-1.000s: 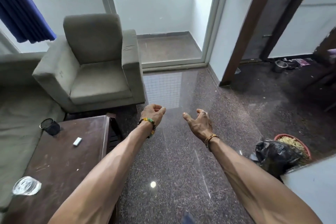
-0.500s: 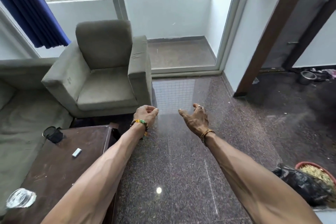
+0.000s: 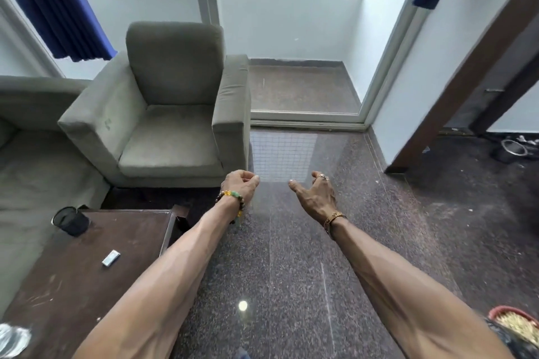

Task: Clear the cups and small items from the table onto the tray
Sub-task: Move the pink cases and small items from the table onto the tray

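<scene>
Hovering over the granite floor (image 3: 291,256) right of the table (image 3: 87,285), both hands are empty: left hand (image 3: 237,185) loosely curled round nothing, right hand (image 3: 315,194) relaxed with thumb spread. Task items all sit on the table: dark cup (image 3: 71,221) at its far left corner, small silver item (image 3: 110,258) near the middle, clear cup (image 3: 13,339) at the near left edge. Step in hand looks like the first pickup, not yet begun. To do it well: turn left toward the table, take the dark cup by its wall and keep it upright in case it holds liquid, pinch the flat silver item by its long edges. Tray not in view anywhere, so find it before lifting. Clear cup cut off by the frame edge; dark cup's contents unreadable; silver item too small to identify; red bowl (image 3: 513,320) at bottom right also cropped.
</scene>
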### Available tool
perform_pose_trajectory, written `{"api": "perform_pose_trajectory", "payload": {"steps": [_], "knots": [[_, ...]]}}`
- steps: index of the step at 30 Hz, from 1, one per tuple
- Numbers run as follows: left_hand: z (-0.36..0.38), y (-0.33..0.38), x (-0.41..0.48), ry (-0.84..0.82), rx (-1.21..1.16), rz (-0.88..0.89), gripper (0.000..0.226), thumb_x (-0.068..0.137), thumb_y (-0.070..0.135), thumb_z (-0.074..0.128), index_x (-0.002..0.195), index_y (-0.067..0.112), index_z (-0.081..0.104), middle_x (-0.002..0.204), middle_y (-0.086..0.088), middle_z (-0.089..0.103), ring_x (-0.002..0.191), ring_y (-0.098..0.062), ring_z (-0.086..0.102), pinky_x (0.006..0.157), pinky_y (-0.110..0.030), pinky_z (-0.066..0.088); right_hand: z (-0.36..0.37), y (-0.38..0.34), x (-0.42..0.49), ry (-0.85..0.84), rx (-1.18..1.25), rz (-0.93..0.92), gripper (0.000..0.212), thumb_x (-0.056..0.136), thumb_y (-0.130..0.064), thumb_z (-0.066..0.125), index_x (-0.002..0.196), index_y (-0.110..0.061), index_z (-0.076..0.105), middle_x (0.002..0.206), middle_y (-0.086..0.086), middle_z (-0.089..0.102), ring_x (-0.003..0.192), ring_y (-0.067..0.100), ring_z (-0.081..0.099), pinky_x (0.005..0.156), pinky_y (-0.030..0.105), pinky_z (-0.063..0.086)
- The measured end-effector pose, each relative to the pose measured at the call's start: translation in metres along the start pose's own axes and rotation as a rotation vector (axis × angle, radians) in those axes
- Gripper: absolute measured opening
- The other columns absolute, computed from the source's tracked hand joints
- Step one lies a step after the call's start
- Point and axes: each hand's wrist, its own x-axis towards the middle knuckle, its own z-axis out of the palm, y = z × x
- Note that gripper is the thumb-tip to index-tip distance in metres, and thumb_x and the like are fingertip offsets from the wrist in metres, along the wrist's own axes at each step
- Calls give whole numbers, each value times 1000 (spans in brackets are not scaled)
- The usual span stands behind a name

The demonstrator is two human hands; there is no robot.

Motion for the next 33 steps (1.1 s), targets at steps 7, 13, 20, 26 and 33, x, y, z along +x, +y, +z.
{"api": "perform_pose_trajectory", "payload": {"steps": [7,13,20,26,33], "knots": [[-35,20,59,66,-20,-14,10,83,37,69,86,27,70,80,11,67,83,-14,65,80,-25,51,22,-53,56,-7,0,-56,88,82,-59,72,148,-9,43,148,17,51,134,32,52,111,49,44],[-63,11,110,161,-51,-85,10,83,35,69,85,25,69,82,9,66,84,-13,63,80,-22,48,66,-92,106,-105,-34,-115,86,83,-60,71,147,-10,43,147,16,51,134,31,52,110,50,44],[-96,-12,164,311,-95,-209,7,83,30,69,83,23,69,84,4,68,90,-18,66,87,-27,52,130,-137,170,-262,-55,-222,87,84,-58,72,148,-7,43,147,17,53,134,31,52,110,48,46],[-133,-23,193,466,-163,-292,7,81,31,70,78,25,68,79,7,68,91,-20,67,84,-28,52,176,-196,207,-403,-87,-341,88,85,-57,71,150,-8,40,149,15,47,137,30,49,114,46,40],[-176,-62,196,616,-233,-380,9,84,24,70,88,16,71,90,-7,72,90,-26,67,87,-34,54,242,-241,201,-553,-143,-445,88,86,-57,69,151,-7,37,151,14,44,137,28,48,115,43,39]]}}
